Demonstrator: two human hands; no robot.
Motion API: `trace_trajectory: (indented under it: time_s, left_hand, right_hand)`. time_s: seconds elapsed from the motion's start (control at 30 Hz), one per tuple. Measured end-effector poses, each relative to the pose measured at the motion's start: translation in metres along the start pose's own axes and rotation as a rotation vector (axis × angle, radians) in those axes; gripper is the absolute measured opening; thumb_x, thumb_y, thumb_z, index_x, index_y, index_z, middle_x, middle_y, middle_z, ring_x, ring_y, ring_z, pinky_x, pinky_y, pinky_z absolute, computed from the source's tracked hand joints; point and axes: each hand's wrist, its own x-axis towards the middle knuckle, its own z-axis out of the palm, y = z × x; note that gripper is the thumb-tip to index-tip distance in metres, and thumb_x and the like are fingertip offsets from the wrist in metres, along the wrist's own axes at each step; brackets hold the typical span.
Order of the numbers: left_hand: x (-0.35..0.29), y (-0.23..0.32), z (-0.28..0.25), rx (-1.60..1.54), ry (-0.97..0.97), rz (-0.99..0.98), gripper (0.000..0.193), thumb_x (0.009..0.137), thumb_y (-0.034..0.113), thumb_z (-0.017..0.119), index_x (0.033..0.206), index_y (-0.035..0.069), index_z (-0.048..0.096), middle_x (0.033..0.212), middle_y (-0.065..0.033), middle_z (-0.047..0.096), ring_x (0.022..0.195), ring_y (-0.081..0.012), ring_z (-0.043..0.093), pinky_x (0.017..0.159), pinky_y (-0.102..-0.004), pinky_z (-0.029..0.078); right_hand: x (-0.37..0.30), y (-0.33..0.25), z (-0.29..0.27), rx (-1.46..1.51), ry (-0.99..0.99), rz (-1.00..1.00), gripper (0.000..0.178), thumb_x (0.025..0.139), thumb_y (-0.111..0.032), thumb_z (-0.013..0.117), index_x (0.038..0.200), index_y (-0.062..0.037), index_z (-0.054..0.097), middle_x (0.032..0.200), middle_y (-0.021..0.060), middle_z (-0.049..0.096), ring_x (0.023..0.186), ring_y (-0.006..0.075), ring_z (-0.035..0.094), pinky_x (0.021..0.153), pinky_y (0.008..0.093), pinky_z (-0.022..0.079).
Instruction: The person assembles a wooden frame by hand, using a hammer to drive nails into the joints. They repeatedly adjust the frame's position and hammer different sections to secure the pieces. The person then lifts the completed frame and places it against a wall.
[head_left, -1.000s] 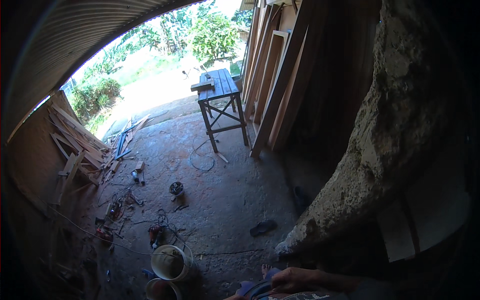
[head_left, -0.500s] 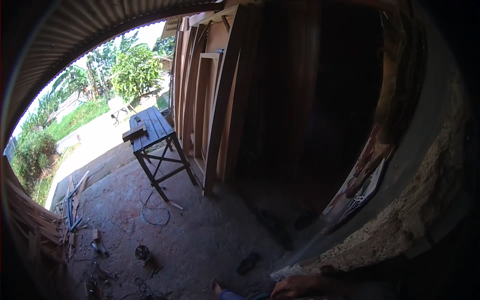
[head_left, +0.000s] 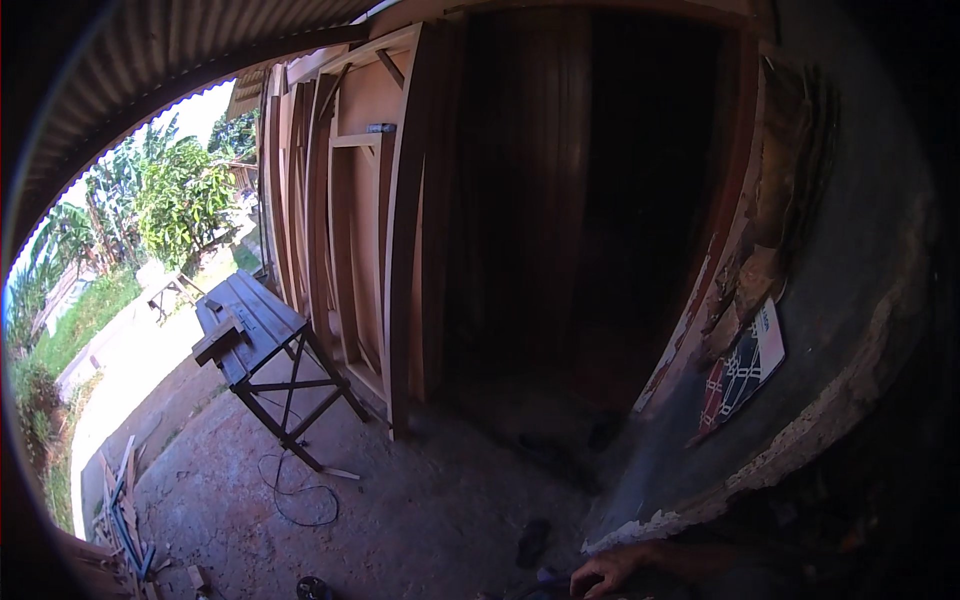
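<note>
My right hand is low in the picture, right of the middle, with its forearm coming in from the right. Its fingers hang loosely bent and a little apart, and no object shows in them; their tips are cut off by the lower edge. Close by, the rough broken edge of a grey wall runs up to the right. A dark shoe or sandal lies on the floor just left of the hand. My left hand is out of the picture.
A wooden workbench with a wood block on top stands at left, a looped cable beneath it. Tall wooden frames lean beside a dark doorway. Wood scraps lie lower left; a patterned board leans at right.
My view has tilted up and turned right, so the bench and frames sit further left and lower. The right hand keeps nearly the same pose; a bare foot has left the picture.
</note>
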Motion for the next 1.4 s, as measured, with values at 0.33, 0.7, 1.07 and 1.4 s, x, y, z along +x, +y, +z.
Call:
trace_trajectory:
  time_s: [0.33, 0.7, 1.07, 1.4]
  left_hand:
    - [0.031, 0.035, -0.039, 0.085, 0.015, -0.041, 0.046, 0.099, 0.024, 0.068, 0.141, 0.012, 0.054, 0.102, -0.0159, 0.073, 0.092, -0.0249, 0.069, 0.08, -0.0409, 0.053]
    - [0.034, 0.052, -0.044, 0.157, 0.008, -0.057, 0.028, 0.098, 0.022, 0.07, 0.122, 0.008, 0.064, 0.104, -0.0183, 0.074, 0.095, -0.0263, 0.072, 0.08, -0.0423, 0.053]
    - [0.006, 0.089, -0.057, 0.212, -0.113, -0.328, 0.036, 0.096, 0.027, 0.072, 0.126, 0.007, 0.069, 0.12, -0.0249, 0.071, 0.114, -0.0303, 0.07, 0.091, -0.0447, 0.053]
    - [-0.018, 0.069, -0.068, 0.014, -0.04, -0.157, 0.026, 0.095, 0.017, 0.064, 0.118, 0.004, 0.064, 0.108, -0.0164, 0.068, 0.101, -0.0321, 0.069, 0.086, -0.0408, 0.052]
  right_hand:
    - [0.013, 0.03, 0.001, 0.011, 0.029, 0.032, 0.044, 0.093, -0.038, 0.072, 0.122, -0.0059, 0.066, 0.113, 0.014, 0.071, 0.104, 0.0257, 0.066, 0.09, 0.0407, 0.052]
    - [0.028, 0.068, 0.026, 0.219, 0.08, -0.007, 0.036, 0.098, -0.03, 0.066, 0.126, -0.0063, 0.065, 0.116, 0.0109, 0.069, 0.108, 0.0179, 0.064, 0.093, 0.0352, 0.05]
    - [0.053, 0.054, 0.041, 0.446, -0.037, 0.081, 0.034, 0.103, -0.025, 0.059, 0.13, -0.0034, 0.06, 0.123, 0.0061, 0.066, 0.117, 0.0129, 0.058, 0.102, 0.0306, 0.044]
    - [0.039, -0.045, 0.016, -0.03, 0.127, 0.138, 0.05, 0.093, -0.04, 0.073, 0.126, -0.0032, 0.064, 0.12, 0.0178, 0.07, 0.114, 0.0304, 0.067, 0.097, 0.0404, 0.052]
